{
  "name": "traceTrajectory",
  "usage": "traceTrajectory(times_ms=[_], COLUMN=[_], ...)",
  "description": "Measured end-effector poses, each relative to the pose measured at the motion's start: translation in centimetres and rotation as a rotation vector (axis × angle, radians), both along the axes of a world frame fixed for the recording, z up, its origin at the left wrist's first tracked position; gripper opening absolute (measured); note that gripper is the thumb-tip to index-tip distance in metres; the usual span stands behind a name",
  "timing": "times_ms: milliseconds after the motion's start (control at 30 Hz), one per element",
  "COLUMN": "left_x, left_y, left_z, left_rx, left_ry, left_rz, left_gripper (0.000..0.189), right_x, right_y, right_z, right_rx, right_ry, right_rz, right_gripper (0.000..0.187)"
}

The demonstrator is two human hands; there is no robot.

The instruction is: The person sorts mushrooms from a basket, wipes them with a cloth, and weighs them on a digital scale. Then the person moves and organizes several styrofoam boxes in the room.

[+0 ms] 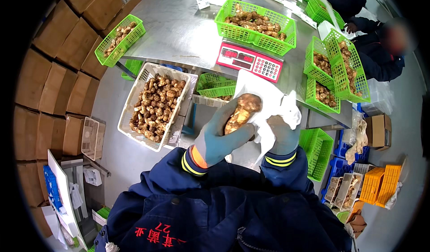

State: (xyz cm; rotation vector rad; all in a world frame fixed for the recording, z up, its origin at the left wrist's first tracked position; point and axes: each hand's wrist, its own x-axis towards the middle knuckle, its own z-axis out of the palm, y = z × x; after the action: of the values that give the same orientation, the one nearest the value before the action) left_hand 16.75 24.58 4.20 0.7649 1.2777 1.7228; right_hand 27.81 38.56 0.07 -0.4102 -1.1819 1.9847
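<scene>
Gloved in grey and teal, my left hand holds a large brown mushroom upright, its cap towards the table. My right hand, in the same kind of glove, grips a white cloth that hangs beside the mushroom and touches its cap side; the fingers are partly hidden by the cloth. Just beyond stands a red digital scale with a green plastic basket of mushrooms on it. To the left, a white plastic crate is full of smaller brown mushrooms.
The steel table carries another green basket at its left corner and stacked baskets of mushrooms at right. Two people in dark jackets are at the upper right. Cardboard boxes line the left; an orange crate stands lower right.
</scene>
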Motion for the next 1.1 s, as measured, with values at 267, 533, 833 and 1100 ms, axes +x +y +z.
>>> traceTrajectory(times_ms=[267, 533, 833, 1100], left_x=[-0.3, -0.5, -0.1, -0.5], left_y=[0.6, 0.9, -0.2, -0.4], left_z=[-2.8, -3.4, -2.0, -3.5], left_rx=[-0.1, 0.001, -0.218, -0.083], left_ry=[0.256, 0.594, 0.749, 0.57], left_rz=[0.2, 0.37, 0.281, 0.32], left_gripper=[0.057, 0.06, 0.061, 0.055], right_x=[-0.9, -1.7, -2.8, -3.6], right_y=[-0.6, -1.4, -3.2, -3.2], right_z=[-0.2, 0.8, -0.6, -0.4], right_rx=[-0.118, 0.54, 0.019, 0.069], right_ry=[-0.048, -0.267, -0.266, -0.207], right_rz=[-0.232, -0.158, -0.144, -0.116], right_gripper=[0.035, 0.047, 0.049, 0.046])
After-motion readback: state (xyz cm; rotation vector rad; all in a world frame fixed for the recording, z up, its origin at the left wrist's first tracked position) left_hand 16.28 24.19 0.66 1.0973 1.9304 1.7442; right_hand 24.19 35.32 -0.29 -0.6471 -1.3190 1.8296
